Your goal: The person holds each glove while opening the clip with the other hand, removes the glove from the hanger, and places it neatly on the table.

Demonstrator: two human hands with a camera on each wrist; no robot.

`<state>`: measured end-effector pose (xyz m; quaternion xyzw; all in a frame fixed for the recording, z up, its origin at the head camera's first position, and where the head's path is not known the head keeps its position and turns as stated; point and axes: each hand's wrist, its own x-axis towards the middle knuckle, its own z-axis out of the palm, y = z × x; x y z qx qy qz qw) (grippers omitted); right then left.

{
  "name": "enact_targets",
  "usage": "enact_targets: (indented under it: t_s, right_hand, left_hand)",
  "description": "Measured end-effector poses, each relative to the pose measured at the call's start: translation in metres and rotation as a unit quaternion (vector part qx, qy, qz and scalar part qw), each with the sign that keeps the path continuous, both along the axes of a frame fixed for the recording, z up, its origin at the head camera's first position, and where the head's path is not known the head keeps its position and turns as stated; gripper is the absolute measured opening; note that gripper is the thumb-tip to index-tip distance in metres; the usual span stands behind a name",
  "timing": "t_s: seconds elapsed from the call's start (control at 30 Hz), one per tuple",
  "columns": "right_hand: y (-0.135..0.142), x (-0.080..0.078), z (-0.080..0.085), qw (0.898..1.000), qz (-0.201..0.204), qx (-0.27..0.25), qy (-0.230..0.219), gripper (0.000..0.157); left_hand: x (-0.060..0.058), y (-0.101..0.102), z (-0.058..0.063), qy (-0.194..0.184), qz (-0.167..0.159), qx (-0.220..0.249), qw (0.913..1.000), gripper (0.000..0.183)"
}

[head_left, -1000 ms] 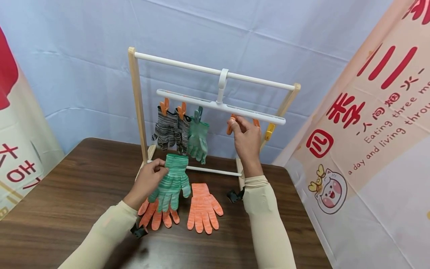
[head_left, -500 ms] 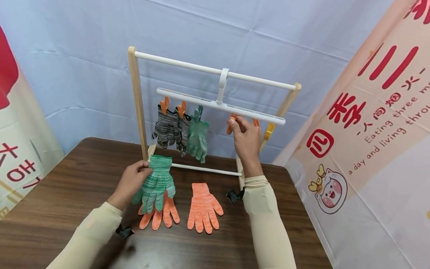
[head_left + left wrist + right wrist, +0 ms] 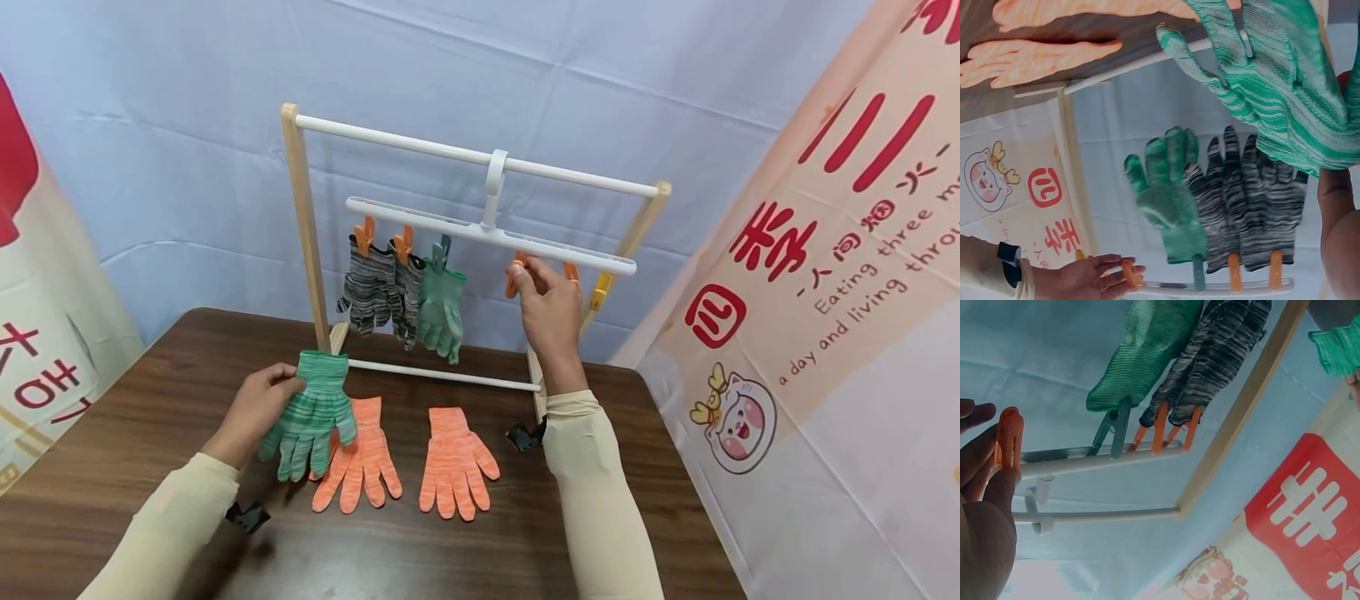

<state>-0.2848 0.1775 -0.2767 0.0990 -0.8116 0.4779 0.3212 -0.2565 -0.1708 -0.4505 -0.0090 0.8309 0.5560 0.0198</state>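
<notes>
Backdrop: pale blue cloth (image 3: 187,208) behind a wood rack (image 3: 305,233) on a dark counter (image 3: 420,558).
Left grip (image 3: 255,410): pinching the green knit glove (image 3: 321,408) by the side of its cuff.
Knit glove axis: near upright, slight lean, cuff up, fingers down; can't tell if a second layer sits behind.
Right grip (image 3: 553,317): thumb and fingers pinching an orange clip (image 3: 513,279) under the white hanger bar (image 3: 420,218); no cloth in it, jaw gap can't tell.
Key relation: cuff is low and left of that clip, well apart; striped gloves (image 3: 371,287) and hung green glove (image 3: 441,308) hang between them in head view.
Nearer grip: left to knit glove, right to clip.
Orange gloves (image 3: 456,462): two, flat on counter, right of left grip.
</notes>
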Motion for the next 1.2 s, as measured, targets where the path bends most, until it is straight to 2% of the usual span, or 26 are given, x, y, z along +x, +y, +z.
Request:
enact_targets:
  t_s: [0.27, 0.63, 0.9, 1.2]
  right_hand:
    - [-0.001, 0.001, -0.001, 1.0, -0.008, 0.01, -0.001, 0.034]
    - [0.0, 0.001, -0.004, 1.0, -0.008, 0.01, -0.001, 0.034]
    - [0.0, 0.0, -0.005, 1.0, -0.007, 0.013, 0.006, 0.034]
    - [-0.003, 0.002, -0.006, 1.0, -0.009, 0.017, 0.006, 0.034]
  left_hand:
    - [0.0, -0.017, -0.018, -0.025, 0.003, -0.006, 0.9997, 0.052]
    - [0.0, -0.028, -0.036, -0.06, 0.008, -0.016, 0.9981, 0.049]
    - [-0.001, -0.04, -0.051, -0.077, -0.003, -0.027, 0.9966, 0.052]
    - [0.0, -0.051, -0.063, -0.084, -0.014, -0.065, 0.9943, 0.04]
